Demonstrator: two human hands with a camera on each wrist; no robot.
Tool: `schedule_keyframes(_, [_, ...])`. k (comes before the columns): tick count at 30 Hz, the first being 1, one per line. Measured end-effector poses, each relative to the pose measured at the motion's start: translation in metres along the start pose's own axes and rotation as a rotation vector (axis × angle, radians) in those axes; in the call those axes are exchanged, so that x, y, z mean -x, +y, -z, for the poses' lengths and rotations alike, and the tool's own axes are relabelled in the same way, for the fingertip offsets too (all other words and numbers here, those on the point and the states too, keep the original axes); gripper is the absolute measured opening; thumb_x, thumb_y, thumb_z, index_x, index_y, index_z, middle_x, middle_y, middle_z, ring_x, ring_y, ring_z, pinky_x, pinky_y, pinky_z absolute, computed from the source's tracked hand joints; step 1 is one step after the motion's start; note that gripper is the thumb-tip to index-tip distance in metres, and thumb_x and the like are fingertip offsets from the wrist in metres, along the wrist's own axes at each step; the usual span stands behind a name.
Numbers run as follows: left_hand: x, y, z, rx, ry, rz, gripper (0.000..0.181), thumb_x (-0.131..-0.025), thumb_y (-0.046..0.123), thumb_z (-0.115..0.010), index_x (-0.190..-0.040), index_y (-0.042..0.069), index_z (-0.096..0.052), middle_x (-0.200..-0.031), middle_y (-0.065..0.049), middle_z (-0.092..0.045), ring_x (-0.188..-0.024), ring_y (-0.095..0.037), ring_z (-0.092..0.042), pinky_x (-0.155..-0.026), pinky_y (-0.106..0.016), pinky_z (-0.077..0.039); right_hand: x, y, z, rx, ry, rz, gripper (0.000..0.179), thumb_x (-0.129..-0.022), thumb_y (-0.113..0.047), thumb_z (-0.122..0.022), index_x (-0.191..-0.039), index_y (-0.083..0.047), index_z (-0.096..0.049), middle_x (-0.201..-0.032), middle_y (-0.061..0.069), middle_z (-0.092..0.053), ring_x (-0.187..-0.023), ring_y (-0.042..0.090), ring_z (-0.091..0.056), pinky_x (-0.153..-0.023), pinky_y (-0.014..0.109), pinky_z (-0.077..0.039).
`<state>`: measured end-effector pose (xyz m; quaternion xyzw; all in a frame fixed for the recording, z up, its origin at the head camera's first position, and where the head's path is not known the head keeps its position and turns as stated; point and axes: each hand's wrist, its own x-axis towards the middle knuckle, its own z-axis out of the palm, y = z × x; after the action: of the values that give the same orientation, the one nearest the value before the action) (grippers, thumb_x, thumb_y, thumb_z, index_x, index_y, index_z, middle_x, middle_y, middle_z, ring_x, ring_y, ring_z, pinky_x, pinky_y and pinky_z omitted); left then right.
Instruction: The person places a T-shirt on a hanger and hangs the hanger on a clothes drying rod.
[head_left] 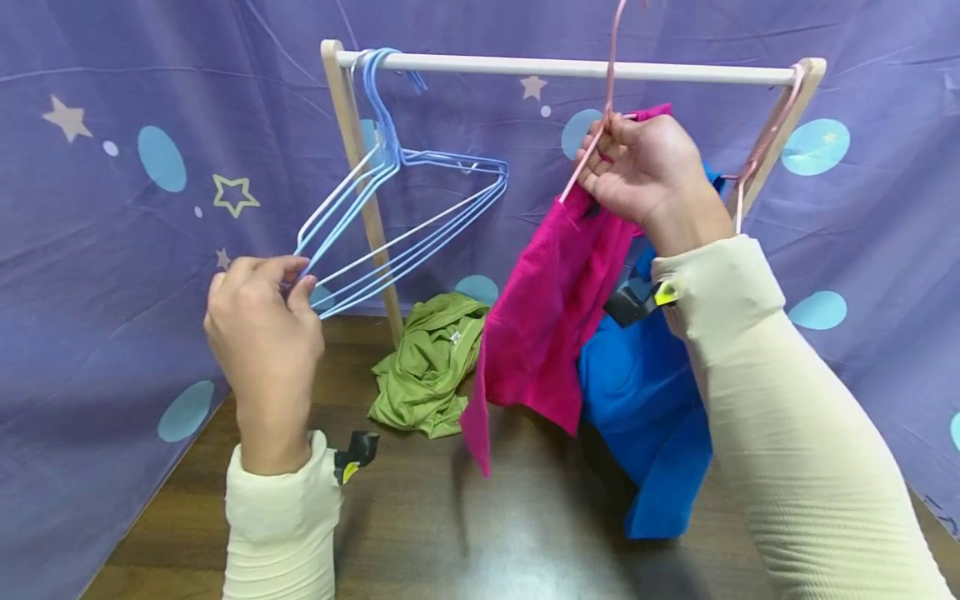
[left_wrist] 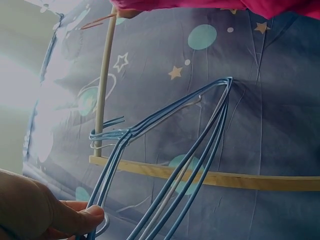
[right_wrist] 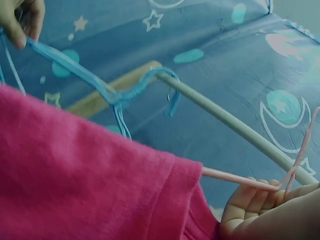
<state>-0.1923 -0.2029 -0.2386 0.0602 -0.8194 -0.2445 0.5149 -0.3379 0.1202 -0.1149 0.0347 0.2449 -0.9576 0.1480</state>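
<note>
My left hand (head_left: 262, 333) pinches the lower left corner of several light-blue wire hangers (head_left: 387, 125) between thumb and fingers. Their hooks hang over the rack's rail at its left end, along with a white one. In the left wrist view the thumb presses the blue wires (left_wrist: 111, 170). My right hand (head_left: 648, 175) grips a pink hanger (head_left: 611, 71) just below its hook, in front of the rail. A magenta garment (head_left: 536, 317) hangs from that hanger; in the right wrist view a bare pink arm (right_wrist: 235, 179) shows between its neckline and the fingers.
The rack has a white rail (head_left: 517, 67) and wooden legs. Behind the right arm, a blue garment (head_left: 652, 417) hangs from another pink hanger (head_left: 787, 104) at the rail's right end. Crumpled green cloth (head_left: 427, 367) lies on the wooden surface (head_left: 420, 508). A purple patterned curtain (head_left: 97, 250) backs everything.
</note>
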Motion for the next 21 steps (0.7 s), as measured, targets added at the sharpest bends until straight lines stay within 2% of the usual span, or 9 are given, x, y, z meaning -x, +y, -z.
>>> schedule_keyframes(7, [0.001, 0.001, 0.0, 0.003, -0.003, -0.003, 0.014, -0.091, 0.001, -0.073, -0.104, -0.001, -0.078, -0.1, -0.021, -0.071, -0.091, -0.047, -0.057, -0.08, -0.057, -0.043, 0.0, -0.035, 0.008, 0.136, 0.094, -0.062, 0.016, -0.108, -0.015, -0.045, -0.099, -0.007, -0.054, -0.09, 0.009, -0.054, -0.083, 0.025, -0.049, -0.088, 0.035, -0.039])
schedule_keyframes(11, [0.0, 0.001, -0.001, 0.005, -0.005, -0.003, 0.014, -0.091, 0.002, -0.073, -0.104, -0.002, -0.078, -0.1, -0.021, -0.071, -0.091, -0.047, -0.056, -0.08, -0.056, -0.043, 0.003, -0.049, 0.011, 0.156, 0.158, -0.109, 0.017, -0.109, -0.019, -0.043, -0.1, -0.009, -0.054, -0.09, 0.007, -0.054, -0.086, 0.023, -0.05, -0.093, 0.032, -0.039])
schedule_keyframes(16, [0.001, 0.001, 0.0, 0.01, -0.003, 0.0, 0.014, -0.091, 0.001, -0.074, -0.104, -0.002, -0.078, -0.1, -0.021, -0.071, -0.091, -0.047, -0.056, -0.081, -0.056, -0.043, 0.005, -0.06, 0.011, 0.18, 0.221, -0.119, 0.017, -0.11, -0.021, -0.042, -0.105, -0.011, -0.054, -0.089, 0.005, -0.056, -0.082, 0.021, -0.052, -0.087, 0.033, -0.041])
schedule_keyframes(21, [0.001, 0.001, -0.001, 0.016, -0.004, 0.0, 0.015, -0.09, 0.0, -0.074, -0.104, -0.002, -0.078, -0.1, -0.021, -0.071, -0.091, -0.047, -0.056, -0.081, -0.056, -0.043, 0.005, -0.071, 0.013, 0.281, 0.279, -0.094, 0.025, -0.111, -0.026, -0.035, -0.108, -0.011, -0.055, -0.093, 0.003, -0.054, -0.079, 0.019, -0.046, -0.081, 0.029, -0.037])
